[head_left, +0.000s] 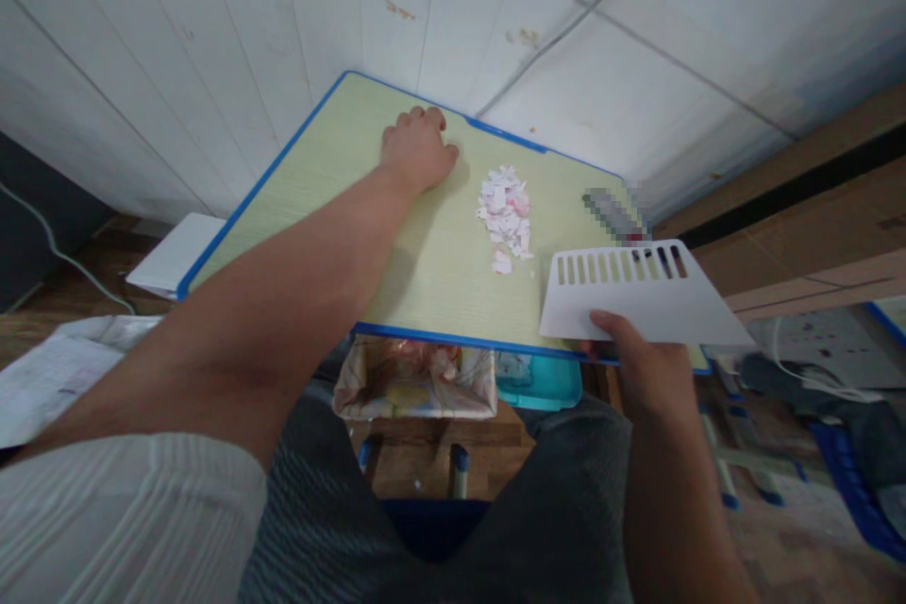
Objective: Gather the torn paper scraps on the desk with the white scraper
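My left hand [419,149] rests on the pale yellow-green tabletop [439,269] near its far edge. Its fingers are bent and the thumb stands apart; nothing shows in it. To its right lies a small pile of torn white and pinkish paper scraps [506,208]. My right hand [641,359] grips a flat white panel with a row of slots [629,302], thumb on top, above the table's near right corner. The fingers beneath the panel are mostly hidden.
A blurred-out object [612,212] lies at the table's right. Below the near edge are a patterned fabric-lined bin [417,404] and a turquoise container [548,382]. A white panelled wall [396,9] stands behind the table; cardboard boxes [813,208] are at the right.
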### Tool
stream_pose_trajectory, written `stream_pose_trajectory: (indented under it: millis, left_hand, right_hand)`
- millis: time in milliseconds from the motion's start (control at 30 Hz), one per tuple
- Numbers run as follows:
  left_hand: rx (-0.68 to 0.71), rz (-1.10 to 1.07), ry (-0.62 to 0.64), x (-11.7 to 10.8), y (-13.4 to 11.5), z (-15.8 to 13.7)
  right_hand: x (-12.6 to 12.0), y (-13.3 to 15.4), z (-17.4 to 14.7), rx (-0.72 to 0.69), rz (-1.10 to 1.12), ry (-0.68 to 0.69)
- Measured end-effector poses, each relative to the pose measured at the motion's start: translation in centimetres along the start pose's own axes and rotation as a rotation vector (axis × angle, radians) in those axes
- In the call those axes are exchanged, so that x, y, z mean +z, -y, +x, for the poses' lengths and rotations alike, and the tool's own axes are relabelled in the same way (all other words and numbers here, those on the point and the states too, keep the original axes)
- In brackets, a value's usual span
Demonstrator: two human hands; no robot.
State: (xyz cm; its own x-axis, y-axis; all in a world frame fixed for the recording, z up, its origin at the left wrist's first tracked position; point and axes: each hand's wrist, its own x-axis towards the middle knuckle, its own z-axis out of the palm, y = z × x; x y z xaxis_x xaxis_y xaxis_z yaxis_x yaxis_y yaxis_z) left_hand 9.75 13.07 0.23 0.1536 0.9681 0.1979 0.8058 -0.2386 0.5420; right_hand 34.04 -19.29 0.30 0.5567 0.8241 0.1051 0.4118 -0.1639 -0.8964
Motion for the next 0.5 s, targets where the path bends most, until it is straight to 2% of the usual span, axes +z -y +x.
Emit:
stream_pose_trajectory:
  millis: [100,233,367,433,500]
  left_hand:
    - [0.019,0.009,-0.006,0.0,0.1,0.0]
    - [0.015,-0.047,-0.004,-0.1,0.2,0.1]
    - [0.025,-0.065,-0.012,0.2,0.4,0.3]
    - [0.041,-0.06,-0.032,0.5,0.6,0.6]
    - [0.057,-0.068,-0.044,0.9,0.8,0.9]
  right_hand:
    - [1.3,1.3,0.2,0.053,-0.003,0.073]
    - [1.9,2.6,0.3,0.029,0.074,0.091]
    - [-0.5,2.5,-0.2,0.08,0.119,0.106]
    - [-2.1,2.0,-1.0,0.226,0.102,0.148]
    - [-3.1,1.6,-2.0,0.256,0.091,0.127]
